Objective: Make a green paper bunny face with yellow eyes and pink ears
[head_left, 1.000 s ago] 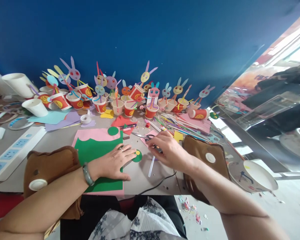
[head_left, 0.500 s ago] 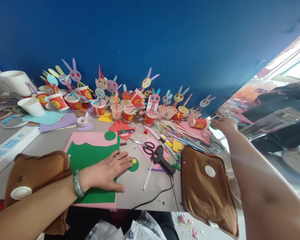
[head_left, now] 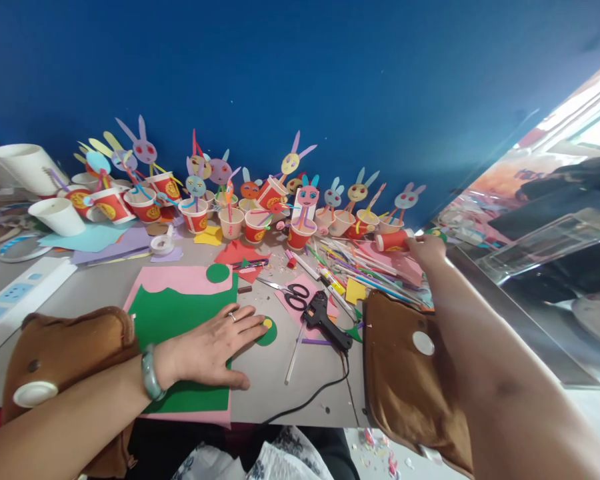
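My left hand (head_left: pixel 220 347) lies flat, fingers spread, over a green paper sheet (head_left: pixel 175 313) and the grey tabletop. Its fingertips touch a green paper disc (head_left: pixel 267 336) with a small yellow circle on it. Stretched far to the right, my right hand (head_left: pixel 427 252) has its fingers closed at the end of a red paper cup (head_left: pixel 393 241) lying on its side. Behind that hand shows a green and yellow paper piece (head_left: pixel 437 234); its hold on this is unclear. Another green disc (head_left: pixel 218 273) rests on pink paper (head_left: pixel 185 275).
Several paper cups with rabbit faces (head_left: pixel 300 233) line the blue wall. Scissors (head_left: pixel 296 297), a black glue gun (head_left: pixel 325 320) with its cord, and coloured sticks (head_left: pixel 370 267) lie mid-table. Brown pouches (head_left: pixel 397 373) sit at both sides; a white power strip (head_left: pixel 20 300) is at left.
My right hand has moved left to the lying red cup, which has shifted slightly left. The green piece now shows behind the hand instead of at its fingertips. My left hand stays put.
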A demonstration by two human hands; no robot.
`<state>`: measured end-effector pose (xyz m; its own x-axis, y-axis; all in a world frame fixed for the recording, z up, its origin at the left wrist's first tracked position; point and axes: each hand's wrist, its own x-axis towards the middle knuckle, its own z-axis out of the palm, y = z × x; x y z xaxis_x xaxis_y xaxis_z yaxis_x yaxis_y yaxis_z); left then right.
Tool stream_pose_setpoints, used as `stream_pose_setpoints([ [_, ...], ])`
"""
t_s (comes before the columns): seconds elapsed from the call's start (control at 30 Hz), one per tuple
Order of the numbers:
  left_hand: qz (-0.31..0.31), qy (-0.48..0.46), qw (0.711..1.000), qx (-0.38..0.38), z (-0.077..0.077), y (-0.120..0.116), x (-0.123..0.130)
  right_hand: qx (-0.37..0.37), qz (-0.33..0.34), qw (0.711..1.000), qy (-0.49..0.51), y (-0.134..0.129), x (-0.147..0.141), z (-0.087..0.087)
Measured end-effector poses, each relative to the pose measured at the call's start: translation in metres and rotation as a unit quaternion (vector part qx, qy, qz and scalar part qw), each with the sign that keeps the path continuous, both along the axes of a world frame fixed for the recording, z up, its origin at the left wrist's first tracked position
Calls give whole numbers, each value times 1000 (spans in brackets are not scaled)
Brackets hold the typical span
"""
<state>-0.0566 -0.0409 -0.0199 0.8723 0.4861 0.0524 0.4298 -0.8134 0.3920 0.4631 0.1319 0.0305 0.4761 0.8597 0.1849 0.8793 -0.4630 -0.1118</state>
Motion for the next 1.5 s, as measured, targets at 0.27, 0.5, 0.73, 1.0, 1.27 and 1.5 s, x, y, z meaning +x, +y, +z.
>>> stream_pose_setpoints([
  [0.27, 3, -12, 1000, 9, -5, 1, 0, -6, 44, 999, 19, -15, -23, 6],
  [0.5, 2, 8, 1000, 6, 2, 0, 2, -40, 74, 996, -3, -10, -21, 18],
  [0.73, 1, 4, 1000, -1, 2, 0, 2, -88, 71, 993, -28, -6, -19, 25],
  [1.0, -2, 19, 1000, 4, -1, 1, 3, -91, 72, 993, -21, -8, -23, 22],
  [1.27, -6, 9, 999, 30, -9, 3, 1, -62, 103, 993, -18, -27, -34, 30],
  [1.5, -9, 1, 998, 55, -17, 4, 1, -26, 166, 985, -36, -62, -98, 47],
])
